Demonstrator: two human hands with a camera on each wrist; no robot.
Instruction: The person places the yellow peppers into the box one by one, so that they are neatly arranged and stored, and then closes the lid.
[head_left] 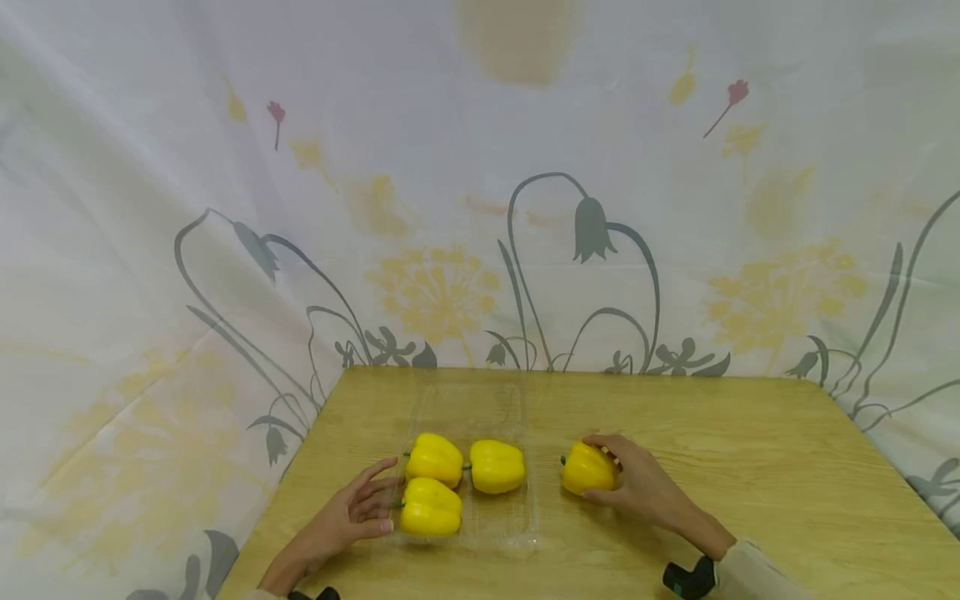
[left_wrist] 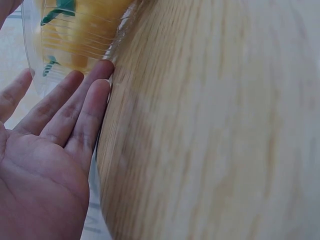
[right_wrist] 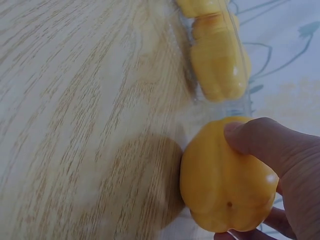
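My right hand [head_left: 643, 487] grips a yellow bell pepper [head_left: 587, 469] between thumb and fingers, to the right of a clear plastic container [head_left: 506, 521]. In the right wrist view that pepper [right_wrist: 227, 175] is close over the wood, thumb across its side. Inside the container sit three more yellow bell peppers: one at the back left [head_left: 435, 460], one at the front left [head_left: 431, 507], one at the right [head_left: 497, 467]. My left hand [head_left: 354, 512] is at the container's left side, fingers extended; the left wrist view shows its fingertips [left_wrist: 102, 67] right at the ribbed clear wall.
The wooden table [head_left: 712, 433] carries the container left of its middle. Behind the table and along the left hangs a pale cloth [head_left: 420, 183] printed with flowers. A black wrist device [head_left: 688, 577] sits by the right sleeve [head_left: 757, 573].
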